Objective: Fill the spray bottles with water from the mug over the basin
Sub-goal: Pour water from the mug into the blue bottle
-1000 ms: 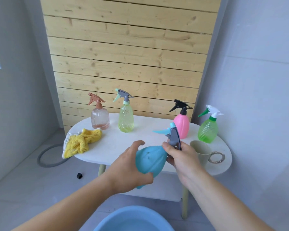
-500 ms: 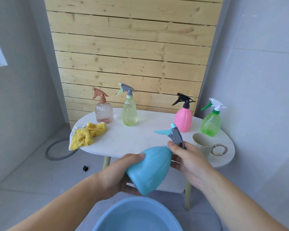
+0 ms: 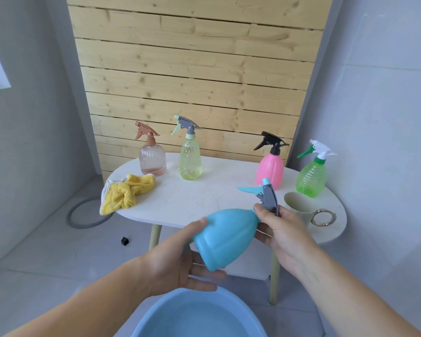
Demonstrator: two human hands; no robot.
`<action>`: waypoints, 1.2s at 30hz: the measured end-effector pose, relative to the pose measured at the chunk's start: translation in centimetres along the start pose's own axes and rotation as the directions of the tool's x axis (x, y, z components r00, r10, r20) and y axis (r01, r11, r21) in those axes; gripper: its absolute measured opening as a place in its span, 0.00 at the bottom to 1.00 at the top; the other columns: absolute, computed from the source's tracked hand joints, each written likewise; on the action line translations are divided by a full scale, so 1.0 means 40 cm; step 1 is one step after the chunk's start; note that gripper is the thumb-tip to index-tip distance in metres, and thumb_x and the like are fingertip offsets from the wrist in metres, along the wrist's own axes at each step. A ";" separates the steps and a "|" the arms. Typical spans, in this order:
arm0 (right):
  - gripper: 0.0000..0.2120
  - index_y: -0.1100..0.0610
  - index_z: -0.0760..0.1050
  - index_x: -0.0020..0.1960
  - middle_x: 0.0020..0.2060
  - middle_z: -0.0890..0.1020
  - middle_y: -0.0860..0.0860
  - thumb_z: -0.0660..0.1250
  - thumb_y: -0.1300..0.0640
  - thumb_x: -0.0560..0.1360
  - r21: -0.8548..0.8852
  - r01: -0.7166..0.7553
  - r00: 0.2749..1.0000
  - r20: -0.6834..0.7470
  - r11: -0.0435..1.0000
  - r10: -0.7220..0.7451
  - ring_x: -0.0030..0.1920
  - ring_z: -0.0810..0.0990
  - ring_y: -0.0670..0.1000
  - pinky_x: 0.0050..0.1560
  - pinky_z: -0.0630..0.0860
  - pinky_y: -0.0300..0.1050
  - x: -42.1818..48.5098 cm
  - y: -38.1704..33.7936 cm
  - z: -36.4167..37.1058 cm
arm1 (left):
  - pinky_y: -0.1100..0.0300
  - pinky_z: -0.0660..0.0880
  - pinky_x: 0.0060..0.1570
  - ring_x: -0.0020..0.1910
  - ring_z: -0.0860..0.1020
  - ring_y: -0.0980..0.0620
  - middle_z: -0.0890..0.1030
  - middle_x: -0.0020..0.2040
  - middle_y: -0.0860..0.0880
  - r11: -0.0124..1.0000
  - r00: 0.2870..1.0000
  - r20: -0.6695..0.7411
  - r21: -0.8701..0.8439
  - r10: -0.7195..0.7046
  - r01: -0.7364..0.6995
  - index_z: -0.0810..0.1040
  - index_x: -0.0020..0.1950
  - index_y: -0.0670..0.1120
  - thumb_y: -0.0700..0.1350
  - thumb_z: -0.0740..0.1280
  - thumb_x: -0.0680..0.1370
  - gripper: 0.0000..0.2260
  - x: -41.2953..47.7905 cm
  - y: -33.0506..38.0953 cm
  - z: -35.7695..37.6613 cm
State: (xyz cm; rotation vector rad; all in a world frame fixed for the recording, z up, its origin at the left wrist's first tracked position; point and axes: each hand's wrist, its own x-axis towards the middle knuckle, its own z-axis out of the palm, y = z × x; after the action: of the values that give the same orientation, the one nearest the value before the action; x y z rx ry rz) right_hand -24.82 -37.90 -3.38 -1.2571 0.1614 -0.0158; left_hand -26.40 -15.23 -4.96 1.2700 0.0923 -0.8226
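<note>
A blue spray bottle [image 3: 225,239] is tilted in the air above the light blue basin [image 3: 197,314]. My left hand [image 3: 178,261] cups its body from below, thumb on its upper side. My right hand [image 3: 281,229] grips the neck under the grey and teal trigger head [image 3: 263,194]. A cream mug [image 3: 299,205] with a metal ring handle stands on the white table [image 3: 192,198] at the right, just behind my right hand.
On the table stand a clear pink bottle [image 3: 152,155], a yellow-green bottle [image 3: 189,158], a pink bottle [image 3: 270,166] and a green bottle [image 3: 311,175]. A yellow cloth [image 3: 125,193] lies at the left edge. A grey ring [image 3: 83,215] and a small black piece [image 3: 124,240] lie on the floor.
The blue bottle has tilted further with its base lowered toward the basin. My left hand slid under the bottle's base. The view shifted down, showing more of the basin.
</note>
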 end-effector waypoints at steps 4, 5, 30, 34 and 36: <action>0.02 0.58 0.78 0.48 0.39 0.82 0.51 0.70 0.61 0.76 -0.015 0.016 1.000 -0.017 1.000 -0.016 0.42 0.83 0.52 0.44 0.80 0.47 0.002 0.012 0.003 | 0.34 0.77 0.61 0.61 0.82 0.39 0.83 0.62 0.39 0.992 0.998 -0.040 -0.121 -0.042 0.037 0.80 0.68 0.51 0.74 0.58 0.75 0.34 0.022 -0.019 -0.002; 0.02 0.58 0.78 0.48 0.39 0.82 0.51 0.70 0.61 0.76 -0.027 0.019 0.999 -0.030 0.999 -0.020 0.42 0.83 0.52 0.44 0.80 0.48 0.003 0.016 0.005 | 0.33 0.78 0.59 0.62 0.82 0.41 0.82 0.64 0.41 0.986 0.998 -0.060 -0.165 0.013 -0.023 0.79 0.68 0.52 0.73 0.64 0.73 0.32 0.025 -0.022 0.007; 0.10 0.58 0.78 0.51 0.41 0.81 0.52 0.74 0.55 0.73 -0.260 0.282 0.867 -0.344 0.924 -0.361 0.35 0.79 0.46 0.43 0.80 0.44 0.124 -0.056 -0.002 | 0.53 0.78 0.39 0.41 0.80 0.43 0.79 0.49 0.39 0.904 0.932 -0.361 -0.406 -0.022 -0.136 0.75 0.68 0.48 0.67 0.70 0.73 0.32 0.039 -0.030 -0.121; 0.09 0.59 0.75 0.56 0.41 0.80 0.51 0.70 0.59 0.77 -0.236 0.204 0.898 -0.341 0.950 -0.277 0.32 0.78 0.46 0.50 0.81 0.49 0.175 -0.002 0.016 | 0.51 0.77 0.43 0.45 0.80 0.43 0.79 0.49 0.40 0.912 0.912 -0.409 -0.381 -0.017 -0.154 0.75 0.65 0.47 0.66 0.70 0.73 0.29 0.032 -0.051 -0.126; 0.09 0.58 0.75 0.57 0.42 0.80 0.51 0.68 0.62 0.77 -0.207 0.080 0.942 -0.305 0.975 -0.142 0.34 0.79 0.49 0.52 0.82 0.51 0.202 0.038 0.030 | 0.51 0.78 0.44 0.45 0.80 0.43 0.81 0.49 0.40 0.927 0.930 -0.367 -0.351 -0.005 -0.134 0.77 0.66 0.47 0.66 0.71 0.71 0.31 0.028 -0.061 -0.129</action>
State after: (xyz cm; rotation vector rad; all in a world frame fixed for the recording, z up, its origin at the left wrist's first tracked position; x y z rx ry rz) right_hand -16.78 -37.11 -5.37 -1.4507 0.3777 -0.3097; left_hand -25.11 -11.44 -9.19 1.0420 0.4798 -0.4733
